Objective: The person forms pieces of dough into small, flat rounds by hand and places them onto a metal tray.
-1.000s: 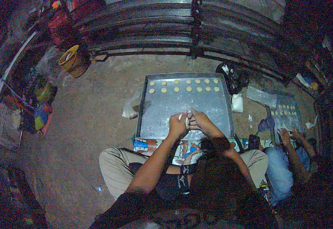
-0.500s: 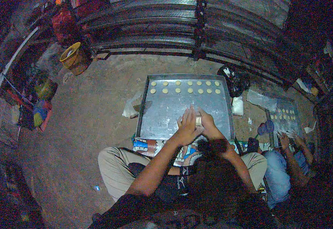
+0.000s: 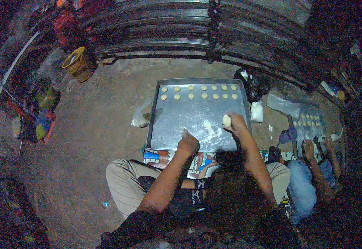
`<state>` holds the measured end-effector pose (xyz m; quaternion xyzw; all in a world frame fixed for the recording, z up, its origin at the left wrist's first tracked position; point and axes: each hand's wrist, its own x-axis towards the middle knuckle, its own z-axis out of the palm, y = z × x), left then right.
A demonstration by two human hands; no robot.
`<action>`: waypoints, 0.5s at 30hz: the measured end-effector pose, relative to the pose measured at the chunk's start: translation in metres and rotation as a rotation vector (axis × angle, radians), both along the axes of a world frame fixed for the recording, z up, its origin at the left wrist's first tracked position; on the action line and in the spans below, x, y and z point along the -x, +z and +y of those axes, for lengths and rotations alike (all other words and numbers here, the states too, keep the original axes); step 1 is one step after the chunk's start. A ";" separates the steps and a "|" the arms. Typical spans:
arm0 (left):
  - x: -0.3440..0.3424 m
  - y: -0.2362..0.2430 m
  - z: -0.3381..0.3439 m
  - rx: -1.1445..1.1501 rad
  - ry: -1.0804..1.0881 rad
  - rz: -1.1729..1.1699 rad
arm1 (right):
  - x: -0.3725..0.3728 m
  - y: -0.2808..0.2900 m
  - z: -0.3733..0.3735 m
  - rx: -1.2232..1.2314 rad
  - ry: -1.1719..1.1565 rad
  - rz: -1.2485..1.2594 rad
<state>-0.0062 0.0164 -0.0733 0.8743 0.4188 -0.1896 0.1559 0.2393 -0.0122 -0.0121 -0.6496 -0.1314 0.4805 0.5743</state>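
A large metal tray (image 3: 177, 120) lies before me, with two rows of small flat dough rounds (image 3: 204, 92) along its far side. My right hand (image 3: 238, 121) is closed round a pale lump of dough (image 3: 226, 120) above the tray's right part. Over the near edge, left of a patch of scattered flour (image 3: 210, 132), my left hand (image 3: 188, 143) is curled with one finger or the thumb pointing forward. Whatever might be inside its folded fingers is hidden.
At right a co-worker's hands (image 3: 308, 147) are by a second tray (image 3: 309, 132) holding dough rounds. Plastic bags, one white (image 3: 256, 112) and one black (image 3: 257, 87), flank my tray. A yellow bucket (image 3: 79, 66) and dark racks (image 3: 156, 25) stand farther off.
My hands were together over the dough and have moved apart. The right hand has carried the dough rightward; the left has drawn back and curled. Scattered flour now shows on the tray.
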 end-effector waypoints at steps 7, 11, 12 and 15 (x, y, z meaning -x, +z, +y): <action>-0.007 0.060 -0.009 -0.143 0.013 -0.610 | -0.014 -0.040 -0.008 0.048 0.308 -1.222; 0.004 0.076 0.002 -0.205 0.303 -0.375 | 0.003 -0.038 -0.016 0.063 0.336 -1.341; 0.011 0.084 0.006 -0.165 0.302 -0.255 | 0.007 -0.037 -0.018 0.096 0.366 -1.383; 0.018 0.099 -0.003 -0.132 0.248 -0.110 | 0.027 -0.037 -0.031 0.053 0.362 -1.464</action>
